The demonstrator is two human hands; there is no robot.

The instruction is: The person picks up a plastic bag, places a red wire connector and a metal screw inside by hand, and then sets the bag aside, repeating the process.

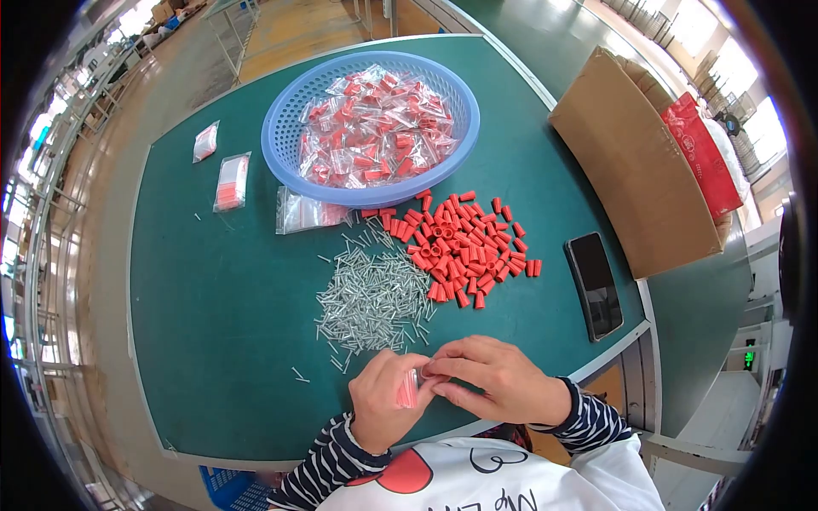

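My left hand [381, 399] is closed around a small clear plastic bag [408, 391] with red-and-white stripes showing. At the bag's upper edge, the thumb and fingers of my right hand [494, 375] are pinched together on it. The fingers cover much of the bag, so its contents cannot be made out. Just beyond my hands lies a loose pile of small silver screws [371, 294]. Right of the screws is a heap of red ribbed wire connectors [464, 247], hollow at one end.
A blue perforated basket [274, 162] holds many filled bags with red pieces. Flat plastic bags [302, 213] lie against it, and striped bag bundles [231, 183] sit left. A phone [595, 285] lies on the green table [221, 341] at right, near a cardboard box [630, 170].
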